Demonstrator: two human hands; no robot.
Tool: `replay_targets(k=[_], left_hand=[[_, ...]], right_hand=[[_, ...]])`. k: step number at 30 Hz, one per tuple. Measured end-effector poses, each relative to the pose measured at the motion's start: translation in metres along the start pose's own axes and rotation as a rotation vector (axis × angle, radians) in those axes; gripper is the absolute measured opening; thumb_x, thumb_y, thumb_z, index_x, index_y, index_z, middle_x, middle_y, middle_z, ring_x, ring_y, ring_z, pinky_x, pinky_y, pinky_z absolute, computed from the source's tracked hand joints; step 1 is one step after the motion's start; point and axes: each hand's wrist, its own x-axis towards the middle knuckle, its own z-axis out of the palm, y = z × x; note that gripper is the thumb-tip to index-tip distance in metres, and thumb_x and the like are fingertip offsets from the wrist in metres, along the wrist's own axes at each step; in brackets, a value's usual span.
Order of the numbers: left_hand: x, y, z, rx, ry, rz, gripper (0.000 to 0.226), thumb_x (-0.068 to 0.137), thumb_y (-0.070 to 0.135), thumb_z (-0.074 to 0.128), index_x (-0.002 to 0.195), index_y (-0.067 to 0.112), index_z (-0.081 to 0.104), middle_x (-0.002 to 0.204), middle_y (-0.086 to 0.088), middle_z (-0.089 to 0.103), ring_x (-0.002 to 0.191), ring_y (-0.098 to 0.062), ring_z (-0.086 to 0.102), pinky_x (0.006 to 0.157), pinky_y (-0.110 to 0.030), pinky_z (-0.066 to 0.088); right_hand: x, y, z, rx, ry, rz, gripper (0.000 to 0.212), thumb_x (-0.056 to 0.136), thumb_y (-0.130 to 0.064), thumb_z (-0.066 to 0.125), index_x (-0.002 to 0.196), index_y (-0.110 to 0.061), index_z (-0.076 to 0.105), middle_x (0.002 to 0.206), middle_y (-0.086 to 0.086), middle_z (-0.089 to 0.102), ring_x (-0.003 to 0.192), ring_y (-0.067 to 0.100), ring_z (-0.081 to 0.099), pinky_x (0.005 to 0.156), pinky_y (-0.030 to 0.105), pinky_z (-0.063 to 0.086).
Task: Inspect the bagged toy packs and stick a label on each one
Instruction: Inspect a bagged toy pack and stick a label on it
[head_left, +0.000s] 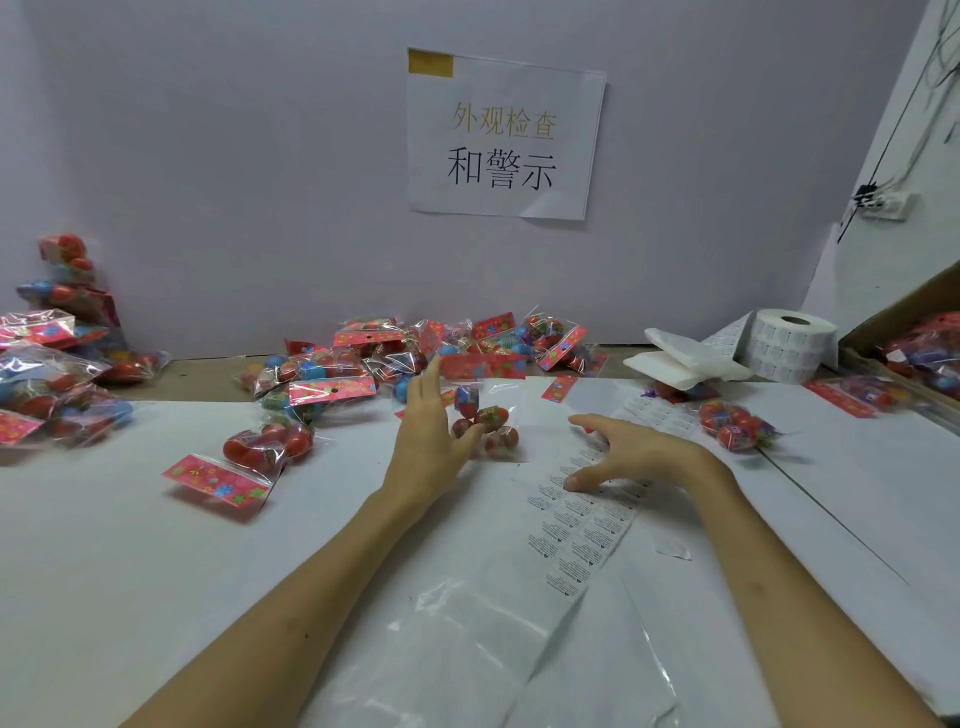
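Note:
A clear bagged toy pack (485, 421) with red egg-shaped toys and a red flowered header lies at the centre of the white table (104, 571). My left hand (428, 441) is beside it with straight fingers, and the thumb touches the bag. A strip of small printed labels (576, 530) runs from the middle of the table toward me. My right hand (639, 452) hovers palm down over the far end of the strip with its fingers spread. Its thumb tip rests on the labels.
Several more packs are heaped at the back (358, 364) and far left (47, 384); single ones lie front-left (249, 457) and right (735, 426). A label roll (789, 345) and folded white sheets (680, 358) sit back right, beside a cardboard box (914, 332) of packs. Clear plastic film (493, 623) lies near me.

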Motion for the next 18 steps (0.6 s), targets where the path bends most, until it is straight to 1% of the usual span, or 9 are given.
replay_targets(k=[1,2,5,7,9,10,12,14,18], left_hand=[[0.001,-0.001,-0.002,0.022,0.019,0.028,0.094,0.088,0.014,0.078,0.16,0.018,0.019,0.154,-0.008,0.035,0.134,-0.022,0.045,0.107,-0.023,0.037],[0.001,-0.001,-0.004,0.042,0.032,0.039,0.092,0.088,0.013,0.078,0.16,0.018,0.02,0.154,-0.008,0.034,0.135,-0.022,0.044,0.108,-0.023,0.037],[0.001,0.001,-0.005,0.074,0.092,0.067,0.072,0.092,0.015,0.074,0.153,0.014,0.036,0.15,-0.007,0.038,0.132,-0.022,0.046,0.112,-0.034,0.044],[0.001,0.002,-0.007,0.097,0.119,0.164,0.043,0.094,0.015,0.072,0.134,0.011,0.057,0.133,-0.006,0.054,0.113,-0.018,0.057,0.099,-0.032,0.053],[0.001,0.003,-0.01,0.08,0.046,0.286,0.014,0.093,0.011,0.071,0.107,0.011,0.069,0.1,0.001,0.067,0.082,-0.009,0.062,0.076,-0.03,0.057],[0.001,0.004,-0.011,0.07,-0.023,0.329,0.006,0.093,0.009,0.07,0.099,0.012,0.07,0.087,0.005,0.067,0.071,-0.005,0.061,0.067,-0.028,0.054],[-0.002,0.008,-0.009,0.07,-0.166,0.361,0.005,0.094,0.016,0.07,0.098,0.014,0.072,0.082,0.01,0.067,0.067,-0.004,0.06,0.063,-0.02,0.049],[-0.004,0.01,-0.004,0.057,-0.305,0.328,0.016,0.095,0.029,0.069,0.107,0.019,0.071,0.092,0.009,0.069,0.076,-0.006,0.062,0.067,-0.016,0.049],[-0.007,0.009,0.0,0.043,-0.451,0.199,0.043,0.091,0.046,0.07,0.128,0.028,0.059,0.115,0.007,0.063,0.096,-0.004,0.059,0.075,-0.008,0.046]], right_hand=[[0.0,-0.001,0.001,-0.007,0.021,-0.001,0.108,0.07,-0.054,0.087,0.157,-0.038,0.026,0.162,-0.005,0.032,0.144,0.02,0.037,0.113,0.037,0.032],[0.001,-0.001,0.001,-0.016,0.051,0.0,0.106,0.071,-0.054,0.086,0.157,-0.037,0.027,0.161,-0.006,0.034,0.142,0.019,0.039,0.112,0.036,0.032],[0.002,0.001,0.001,0.016,0.147,-0.005,0.097,0.074,-0.048,0.087,0.153,-0.034,0.033,0.157,-0.008,0.04,0.141,0.018,0.042,0.11,0.036,0.035],[0.004,0.003,0.001,0.056,0.236,-0.015,0.084,0.076,-0.038,0.088,0.146,-0.032,0.042,0.151,-0.005,0.046,0.135,0.019,0.048,0.106,0.035,0.042],[0.007,0.005,0.001,0.106,0.357,-0.029,0.065,0.078,-0.025,0.086,0.133,-0.029,0.053,0.138,-0.003,0.056,0.118,0.018,0.057,0.088,0.031,0.05],[0.008,0.007,0.0,0.133,0.418,-0.041,0.056,0.078,-0.019,0.085,0.126,-0.028,0.057,0.13,-0.002,0.06,0.109,0.017,0.059,0.076,0.026,0.049],[0.009,0.01,-0.002,0.182,0.519,-0.073,0.046,0.079,-0.016,0.083,0.117,-0.028,0.061,0.113,-0.003,0.064,0.1,0.017,0.061,0.065,0.021,0.044],[0.009,0.012,-0.005,0.23,0.594,-0.103,0.044,0.078,-0.018,0.085,0.115,-0.029,0.063,0.103,-0.008,0.062,0.097,0.017,0.06,0.065,0.024,0.043],[0.008,0.015,-0.014,0.363,0.701,-0.164,0.039,0.079,-0.018,0.085,0.112,-0.025,0.067,0.108,-0.007,0.066,0.103,0.018,0.062,0.083,0.035,0.052]])
